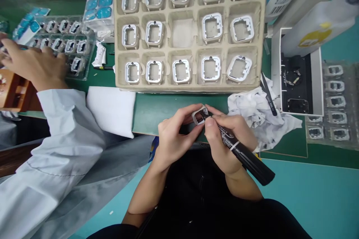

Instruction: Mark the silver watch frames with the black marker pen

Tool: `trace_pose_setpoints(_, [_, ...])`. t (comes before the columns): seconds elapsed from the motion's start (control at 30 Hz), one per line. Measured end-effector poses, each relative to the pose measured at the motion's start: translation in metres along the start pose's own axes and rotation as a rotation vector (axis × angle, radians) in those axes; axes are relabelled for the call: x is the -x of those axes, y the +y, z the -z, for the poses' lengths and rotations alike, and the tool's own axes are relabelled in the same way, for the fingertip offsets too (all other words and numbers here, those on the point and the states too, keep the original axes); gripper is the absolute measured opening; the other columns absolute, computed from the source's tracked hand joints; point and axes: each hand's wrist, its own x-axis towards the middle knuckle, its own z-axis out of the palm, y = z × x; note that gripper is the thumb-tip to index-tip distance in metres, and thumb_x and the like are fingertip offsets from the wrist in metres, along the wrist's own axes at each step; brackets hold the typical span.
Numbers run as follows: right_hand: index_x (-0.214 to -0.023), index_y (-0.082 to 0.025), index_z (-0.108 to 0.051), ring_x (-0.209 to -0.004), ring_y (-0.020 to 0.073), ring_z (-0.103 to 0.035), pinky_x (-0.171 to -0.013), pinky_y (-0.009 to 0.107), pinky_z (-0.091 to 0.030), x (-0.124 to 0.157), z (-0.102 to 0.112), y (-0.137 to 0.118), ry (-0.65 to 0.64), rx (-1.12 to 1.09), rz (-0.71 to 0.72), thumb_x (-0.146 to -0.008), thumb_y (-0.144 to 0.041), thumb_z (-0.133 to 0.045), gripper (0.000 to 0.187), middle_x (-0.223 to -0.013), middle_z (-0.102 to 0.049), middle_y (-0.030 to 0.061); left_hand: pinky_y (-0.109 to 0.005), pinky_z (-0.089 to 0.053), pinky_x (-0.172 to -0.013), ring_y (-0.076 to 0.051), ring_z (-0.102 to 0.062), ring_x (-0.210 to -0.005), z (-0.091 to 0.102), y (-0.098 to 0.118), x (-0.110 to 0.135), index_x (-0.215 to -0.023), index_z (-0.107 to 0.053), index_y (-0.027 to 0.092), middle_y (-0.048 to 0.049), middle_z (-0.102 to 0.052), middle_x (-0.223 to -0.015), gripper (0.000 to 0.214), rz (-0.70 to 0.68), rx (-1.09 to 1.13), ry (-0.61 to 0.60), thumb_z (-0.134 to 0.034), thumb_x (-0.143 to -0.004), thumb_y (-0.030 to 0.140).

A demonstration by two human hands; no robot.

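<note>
Between its thumb and fingers, my left hand (175, 136) grips a small white square frame (198, 115), shaped like a watch case. My right hand (228, 140) is wrapped round a black marker pen (248, 158). The pen's tip end reaches the frame's right side; my fingers partly hide the exact contact. Both hands are close together over the table's front edge. Just beyond them stands a beige moulded tray (168, 90) with similar white frames in its compartments; one compartment in the middle row holds none.
A co-worker's hand (39, 63) reaches over clear plastic trays (86, 70) at left. A white foam sheet (110, 110) lies near that sleeve. To my right are crumpled cloth (252, 110), black tweezers (268, 97), a white box (321, 82) and a bottle (316, 25).
</note>
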Motion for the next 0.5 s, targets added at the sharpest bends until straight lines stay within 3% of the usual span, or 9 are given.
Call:
trace_pose_setpoints(0.2, [-0.112, -0.027, -0.077, -0.105, 0.0281, -0.096, -0.102, 0.039, -0.083, 0.0000, 0.0013, 0.0021, -0.043, -0.010, 0.044, -0.106, -0.015, -0.081, 0.014, -0.097, -0.090, -0.0009, -0.020, -0.076, -0.101, -0.016, -0.095, -0.107, -0.0009, 0.0010, 0.0001, -0.152, -0.080, 0.030, -0.0023, -0.094, -0.131, 0.044, -0.006, 0.009, 0.026, -0.091, -0.111, 0.025])
trace_pose_setpoints(0.37, [-0.110, -0.028, -0.075, -0.088, 0.0258, -0.095, -0.090, 0.039, -0.085, 0.0010, -0.0032, 0.0025, 0.044, -0.003, 0.039, -0.106, -0.018, -0.081, 0.013, -0.095, -0.091, -0.0023, -0.027, -0.079, -0.102, -0.021, -0.095, -0.108, -0.0007, 0.0009, 0.0012, -0.150, -0.081, 0.027, -0.0057, -0.095, -0.129, 0.040, 0.038, 0.001, 0.008, -0.090, -0.112, 0.035])
trace_pose_setpoints(0.5, [-0.110, -0.028, -0.075, -0.106, 0.0293, -0.096, -0.091, 0.038, -0.085, -0.0008, 0.0011, -0.0001, -0.029, 0.038, 0.045, -0.109, -0.017, -0.079, 0.012, -0.097, -0.091, -0.0005, -0.026, -0.079, -0.102, -0.020, -0.095, -0.107, -0.0005, 0.0001, 0.0003, -0.147, -0.082, 0.026, -0.0060, -0.095, -0.128, 0.038, 0.042, -0.002, 0.016, -0.091, -0.112, 0.037])
